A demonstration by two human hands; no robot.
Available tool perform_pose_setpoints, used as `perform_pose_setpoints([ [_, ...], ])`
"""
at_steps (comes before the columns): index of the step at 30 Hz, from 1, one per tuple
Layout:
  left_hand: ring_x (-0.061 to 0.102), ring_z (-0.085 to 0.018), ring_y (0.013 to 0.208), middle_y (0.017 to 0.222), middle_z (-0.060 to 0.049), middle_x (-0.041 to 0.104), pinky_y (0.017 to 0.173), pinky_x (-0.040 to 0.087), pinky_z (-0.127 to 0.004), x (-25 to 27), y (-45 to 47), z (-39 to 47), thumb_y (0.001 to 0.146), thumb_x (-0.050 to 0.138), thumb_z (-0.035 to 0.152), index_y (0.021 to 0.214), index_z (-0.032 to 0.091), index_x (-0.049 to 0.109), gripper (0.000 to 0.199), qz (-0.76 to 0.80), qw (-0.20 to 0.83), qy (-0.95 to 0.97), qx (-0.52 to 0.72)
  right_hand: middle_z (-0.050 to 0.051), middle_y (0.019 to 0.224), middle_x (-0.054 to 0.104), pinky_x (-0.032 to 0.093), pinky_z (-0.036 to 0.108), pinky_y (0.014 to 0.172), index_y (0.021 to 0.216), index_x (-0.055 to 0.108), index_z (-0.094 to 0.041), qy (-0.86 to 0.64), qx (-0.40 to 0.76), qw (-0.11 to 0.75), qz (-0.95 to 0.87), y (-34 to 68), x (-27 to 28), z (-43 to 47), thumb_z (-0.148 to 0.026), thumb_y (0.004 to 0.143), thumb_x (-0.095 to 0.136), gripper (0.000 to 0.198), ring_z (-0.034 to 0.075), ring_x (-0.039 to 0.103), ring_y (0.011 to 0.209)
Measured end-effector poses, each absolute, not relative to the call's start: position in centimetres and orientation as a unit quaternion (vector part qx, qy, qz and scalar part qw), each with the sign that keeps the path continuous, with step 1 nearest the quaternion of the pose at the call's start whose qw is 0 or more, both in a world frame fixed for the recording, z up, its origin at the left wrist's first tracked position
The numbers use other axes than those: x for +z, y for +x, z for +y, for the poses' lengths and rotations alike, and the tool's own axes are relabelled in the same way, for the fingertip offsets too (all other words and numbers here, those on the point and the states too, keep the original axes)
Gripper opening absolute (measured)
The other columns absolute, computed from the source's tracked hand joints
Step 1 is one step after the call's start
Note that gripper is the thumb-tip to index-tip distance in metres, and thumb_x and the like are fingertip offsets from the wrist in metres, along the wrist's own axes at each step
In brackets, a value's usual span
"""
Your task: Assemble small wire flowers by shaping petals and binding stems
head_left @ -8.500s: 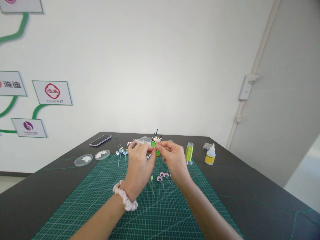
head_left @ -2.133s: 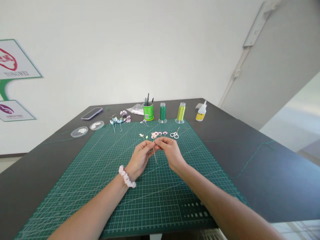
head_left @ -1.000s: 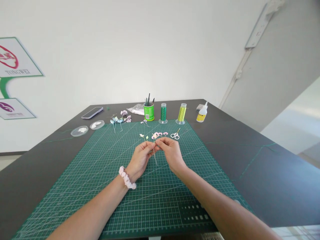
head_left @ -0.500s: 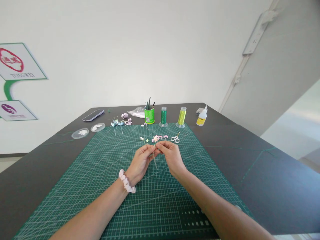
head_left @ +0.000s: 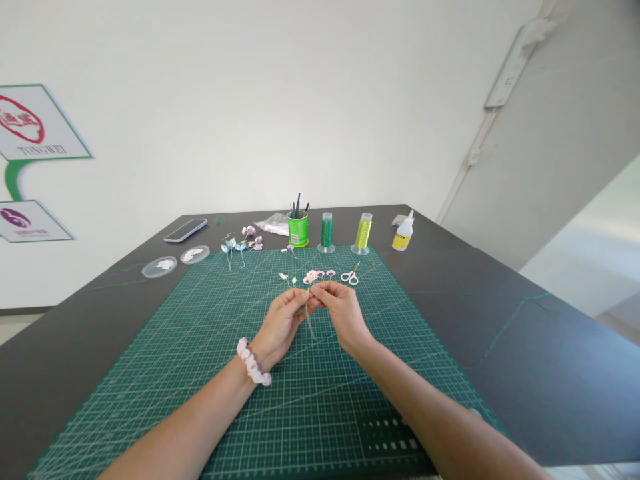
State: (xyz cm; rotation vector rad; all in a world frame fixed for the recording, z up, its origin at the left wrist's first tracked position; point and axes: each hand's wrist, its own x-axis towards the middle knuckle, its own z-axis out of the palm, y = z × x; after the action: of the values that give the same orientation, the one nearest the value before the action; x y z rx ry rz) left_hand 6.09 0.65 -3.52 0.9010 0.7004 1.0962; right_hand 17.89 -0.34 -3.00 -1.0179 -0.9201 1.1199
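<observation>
Above the green cutting mat (head_left: 320, 400), my left hand (head_left: 285, 320) and my right hand (head_left: 343, 310) meet with their fingertips pinched together. Between them is the stem of a small artificial flower (head_left: 311, 276) with pale pink petals. Its thin stem strands (head_left: 311, 323) hang down below my fingers. Exactly which part of the stem each hand grips is partly hidden. Just beyond my fingers lie a few pink petal pieces (head_left: 331, 273), a green leaf (head_left: 294, 281) and a white bud (head_left: 283, 277). White-handled scissors (head_left: 350, 277) rest to the right of them.
A green can of tools (head_left: 299, 230), a dark green thread spool (head_left: 327, 233), a yellow-green spool (head_left: 363, 233) and a glue bottle (head_left: 403, 233) stand at the back. Leftward are blue and purple flowers (head_left: 241, 247), two shallow dishes (head_left: 159, 267) and a phone (head_left: 185, 231).
Both hands stay pinched at the same place on the flower stem. The whole view has shifted very slightly; nothing else has visibly moved.
</observation>
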Motion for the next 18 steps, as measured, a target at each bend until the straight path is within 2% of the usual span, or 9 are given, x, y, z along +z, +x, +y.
perform_pose_setpoints([
  [18, 0.059, -0.012, 0.072, 0.068, -0.002, 0.068, 0.081, 0.046, -0.027, -3.51, 6.12, 0.65, 0.066, 0.080, 0.031, 0.066, 0.014, 0.070, 0.020, 0.312, 0.706, 0.407, 0.488, -0.001, 0.056, 0.059, 0.040, 0.030, 0.061, 0.055, 0.066, -0.019, -0.447, 0.493, 0.631, -0.398, 17.80, -2.91, -0.34, -0.030, 0.061, 0.068, 0.013, 0.014, 0.048, 0.057],
])
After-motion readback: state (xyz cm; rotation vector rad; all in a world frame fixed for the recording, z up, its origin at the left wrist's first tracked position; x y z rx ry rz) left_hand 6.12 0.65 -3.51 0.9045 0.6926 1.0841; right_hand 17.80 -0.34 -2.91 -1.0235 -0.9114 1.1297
